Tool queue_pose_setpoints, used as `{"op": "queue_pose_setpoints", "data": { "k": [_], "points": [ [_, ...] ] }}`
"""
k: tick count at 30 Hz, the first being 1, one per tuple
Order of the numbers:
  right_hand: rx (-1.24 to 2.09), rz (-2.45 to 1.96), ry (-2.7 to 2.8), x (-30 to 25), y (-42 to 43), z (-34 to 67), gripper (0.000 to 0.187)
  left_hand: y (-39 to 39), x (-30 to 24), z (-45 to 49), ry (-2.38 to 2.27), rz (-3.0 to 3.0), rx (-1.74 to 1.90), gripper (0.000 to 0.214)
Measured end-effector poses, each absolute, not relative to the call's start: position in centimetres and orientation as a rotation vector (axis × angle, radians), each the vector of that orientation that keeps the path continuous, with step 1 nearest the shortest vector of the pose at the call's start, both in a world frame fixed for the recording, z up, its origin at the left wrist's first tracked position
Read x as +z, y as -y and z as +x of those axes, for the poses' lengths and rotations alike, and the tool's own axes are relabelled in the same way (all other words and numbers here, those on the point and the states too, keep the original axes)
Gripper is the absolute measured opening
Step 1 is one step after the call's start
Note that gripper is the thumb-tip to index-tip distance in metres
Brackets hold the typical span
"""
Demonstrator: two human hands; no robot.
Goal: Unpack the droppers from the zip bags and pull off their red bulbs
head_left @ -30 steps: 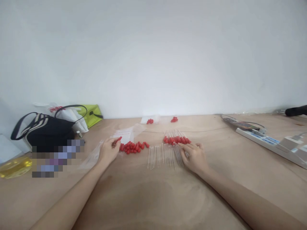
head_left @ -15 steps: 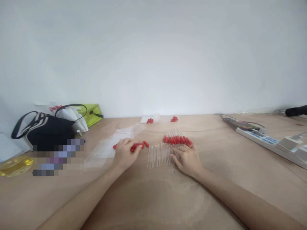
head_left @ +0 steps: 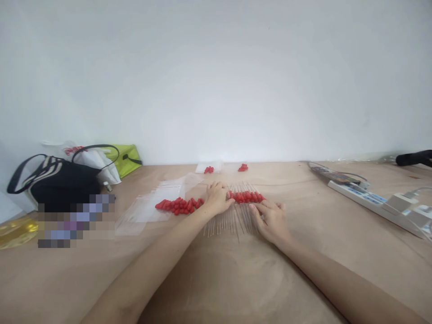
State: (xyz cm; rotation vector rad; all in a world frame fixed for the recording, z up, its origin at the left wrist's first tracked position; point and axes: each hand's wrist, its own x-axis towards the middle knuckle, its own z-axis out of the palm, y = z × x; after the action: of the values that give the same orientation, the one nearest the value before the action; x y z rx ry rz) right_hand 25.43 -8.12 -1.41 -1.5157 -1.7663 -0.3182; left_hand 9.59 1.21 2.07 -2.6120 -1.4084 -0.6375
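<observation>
My left hand (head_left: 218, 198) is at the left end of a row of red dropper bulbs (head_left: 246, 197) fitted on glass tubes pointing away from me. Its fingers are curled and its thumb lies against the end bulb; anything inside them is hidden. Below the row's right part, my right hand (head_left: 272, 218) has thumb and forefinger together over bare glass dropper tubes (head_left: 224, 222), which lie side by side pointing toward me. What that pinch holds is too small to make out. A heap of loose red bulbs (head_left: 178, 205) lies left of my left hand.
Clear plastic bags (head_left: 141, 211) spread under and beside the heap. Two small groups of red bulbs (head_left: 209, 169) lie near the wall. A black bag (head_left: 67, 184) and yellow-green bag (head_left: 130, 157) stand left. A white power strip (head_left: 366, 198) with plugs and a phone (head_left: 339, 177) are right.
My left hand has left the heap of loose bulbs, uncovering it, and moved right to the row's end. My right hand has shifted slightly right. The view has turned a little.
</observation>
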Motion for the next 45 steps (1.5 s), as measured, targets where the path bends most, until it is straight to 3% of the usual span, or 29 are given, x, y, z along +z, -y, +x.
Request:
{"op": "queue_pose_setpoints", "data": {
  "k": [7,12,14,20,31,45],
  "points": [
    [-0.305,-1.427,1.721,-2.2,7.5,25.7,0.024,0.8,1.5,6.7,1.453,-2.472,-0.916,0.011],
    [-0.412,-1.183,1.884,-1.9,7.7,25.4,0.043,4.4,0.6,2.0,1.156,-2.553,-1.109,0.011],
    [-0.482,-1.097,2.019,-1.5,8.1,25.0,0.043,5.5,0.4,1.0,1.067,-2.589,-1.108,0.011],
    [-0.504,-0.969,2.127,-1.7,8.6,23.6,0.018,6.3,0.1,1.1,0.902,-2.653,-1.121,0.01],
    [-0.425,-0.918,2.245,-1.4,9.8,23.0,0.019,6.7,0.2,1.5,0.827,-2.837,-0.866,0.02],
    [-0.426,-0.889,2.191,-0.8,10.4,23.6,0.025,6.8,-0.2,1.0,0.758,-2.854,-0.954,0.022]
  ]
}}
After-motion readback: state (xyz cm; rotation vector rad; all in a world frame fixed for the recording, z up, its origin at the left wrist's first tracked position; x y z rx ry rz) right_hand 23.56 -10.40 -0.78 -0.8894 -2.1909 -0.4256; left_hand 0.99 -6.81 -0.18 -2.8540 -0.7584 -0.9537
